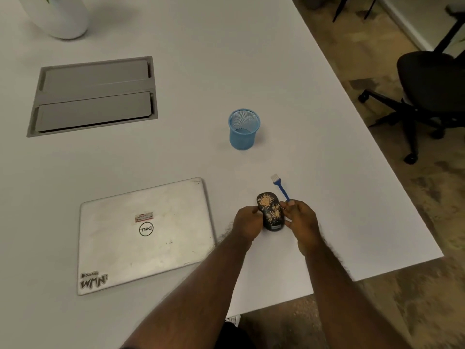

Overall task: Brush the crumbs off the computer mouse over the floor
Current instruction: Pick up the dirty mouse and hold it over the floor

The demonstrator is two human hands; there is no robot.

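A white counter [289, 79] fills most of the view, with mottled brown floor [402, 298] beyond its right and near edges. A black office chair [427, 81] stands on that floor at the right, cut off by the frame edge. A white planter [60, 18] at top left is likewise cut off; only its lower body shows. A grey hatch [94, 95] with two closed flaps sits flush in the counter. An upright blue mesh cup [244, 129] stands near centre, well apart from the rest. A closed silver laptop [143, 235] lies at lower left, stickers on its lid.

The black computer mouse [271, 211] sits just right of the laptop, above the counter surface, not over the floor. Tan crumbs [269, 204] cover its top. Whether it rests on the counter or is lifted cannot be told.

The left hand [247, 222] closes its grip on the mouse's left side; fingertips are hidden behind the mouse. The right hand [300, 220] pinches the handle of a small blue brush [280, 186], bristles white and pointing away, clear of the mouse. Its fingers also lie against the mouse's right edge; the handle's lower end is hidden in the hand.
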